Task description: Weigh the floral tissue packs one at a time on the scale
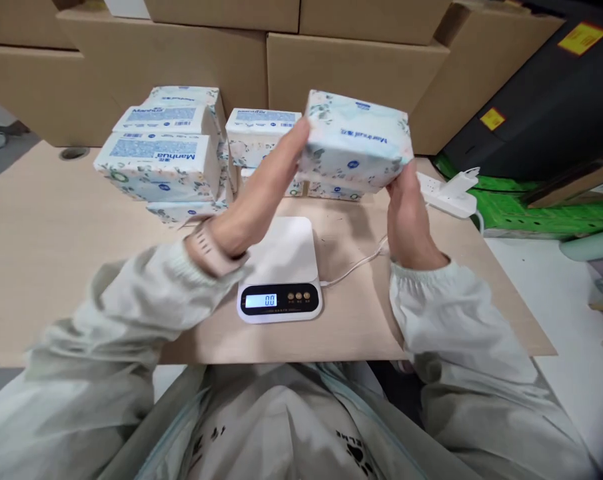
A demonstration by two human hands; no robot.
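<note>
Between my two hands is a tissue pack [356,140] in white and pale blue wrapping with a flower print. My left hand [261,193] is pressed to its left side, and my right hand [408,220] grips its lower right corner. The pack is tilted and raised above the table. Below my left hand lies a white digital scale [286,257], its lit display [261,301] reading 0.0; nothing rests on the visible part of its plate. A stack of similar tissue packs [156,163] stands left of my left forearm, and another pack [256,143] sits behind that hand.
More packs [334,191] lie under and behind the held one. Cardboard boxes [181,73] line the back of the wooden table [56,267]. A white power strip [448,197] is at the right, and a white cable [356,267] runs from the scale.
</note>
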